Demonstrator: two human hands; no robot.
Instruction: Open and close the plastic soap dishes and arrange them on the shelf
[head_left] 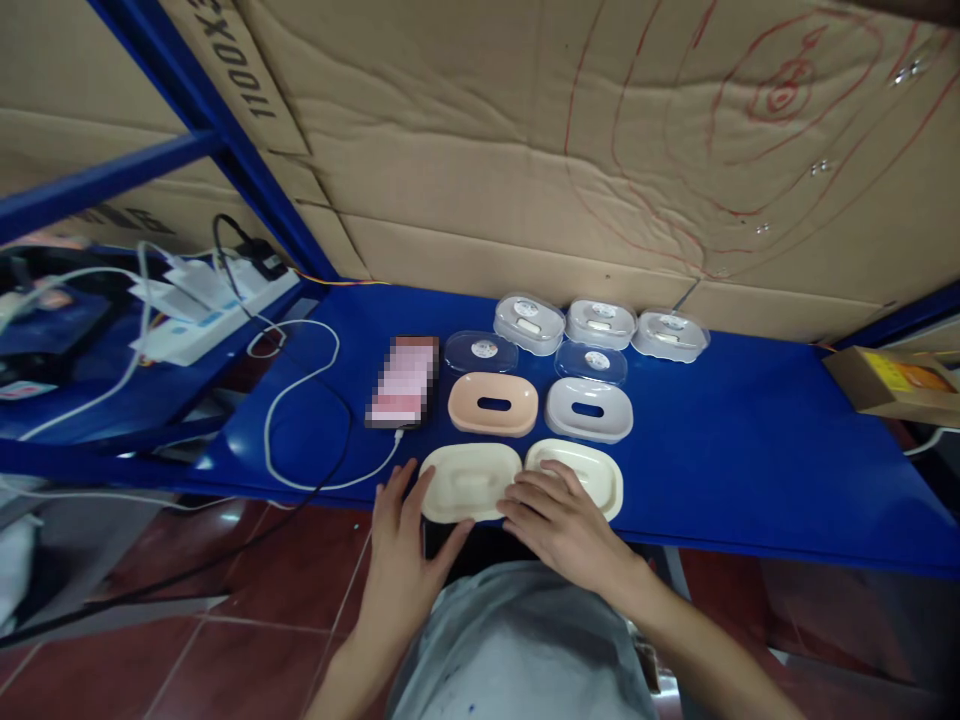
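Two cream oval soap-dish trays lie side by side at the blue table's front edge. My left hand (pixel 405 555) rests its fingers against the left cream tray (pixel 469 482). My right hand (pixel 559 520) lies flat, fingers spread, over the near edge of the right cream tray (pixel 589 470). Behind them sit a peach slotted tray (pixel 493 404) and a grey slotted tray (pixel 589 410). Two clear lids (pixel 480 351) (pixel 594 362) lie behind those. Three closed clear-lidded soap boxes (pixel 604 325) stand in a row at the back.
A phone (pixel 403 381) lies left of the trays, plugged into a white cable (pixel 300 400) running to a power strip (pixel 210 310) at left. Cardboard sheets wall the back. A small cardboard box (pixel 889 380) sits at far right. The blue table (pixel 750 450) extends right.
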